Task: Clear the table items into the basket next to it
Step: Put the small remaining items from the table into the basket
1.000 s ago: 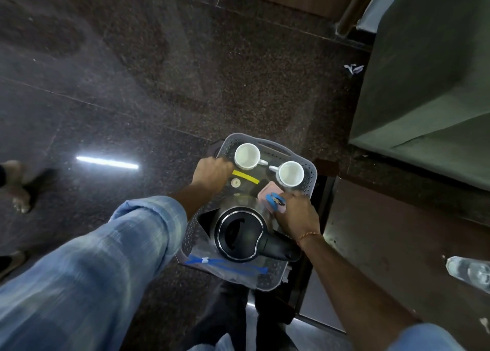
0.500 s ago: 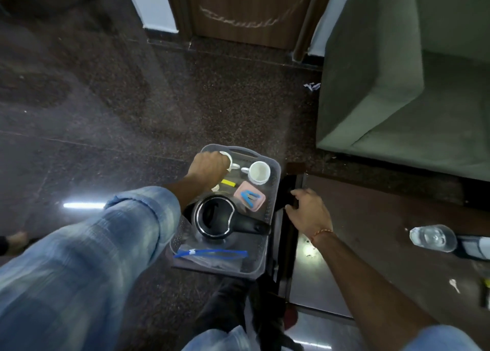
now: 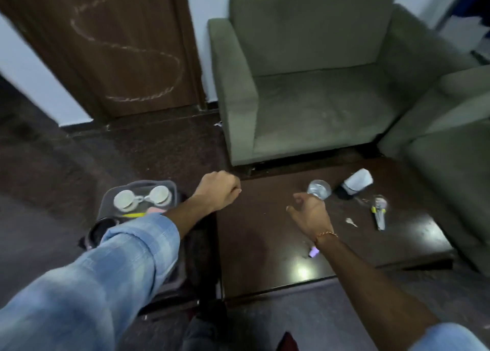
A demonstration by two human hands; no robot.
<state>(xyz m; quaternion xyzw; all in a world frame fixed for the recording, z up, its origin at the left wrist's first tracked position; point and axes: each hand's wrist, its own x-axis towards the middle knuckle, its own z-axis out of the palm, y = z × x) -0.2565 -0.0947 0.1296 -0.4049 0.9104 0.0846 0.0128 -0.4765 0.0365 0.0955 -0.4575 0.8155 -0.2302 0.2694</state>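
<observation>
The grey basket (image 3: 169,185) stands on the floor left of the dark table (image 3: 265,244), holding two white cups (image 3: 124,199), a yellow strip and a black kettle (image 3: 98,230) partly hidden by my left sleeve. My left hand (image 3: 218,193) hovers over the table's left edge, fingers curled, holding nothing. My right hand (image 3: 309,210) reaches over the table with loosely curved fingers, just short of a clear water bottle (image 3: 319,189). Further right on the table lie a white-and-black container (image 3: 356,182), a small tool with a yellow band (image 3: 379,211) and a purple item (image 3: 393,252).
A green armchair (image 3: 318,85) stands behind the table and another green seat (image 3: 450,151) at its right. A brown door (image 3: 119,45) is at the back left. Dark polished floor surrounds the basket. A small white scrap (image 3: 351,221) lies on the table.
My view has swung from the basket up to the table. My left hand left the basket's rim and rose over the table edge. My right hand moved right toward the water bottle.
</observation>
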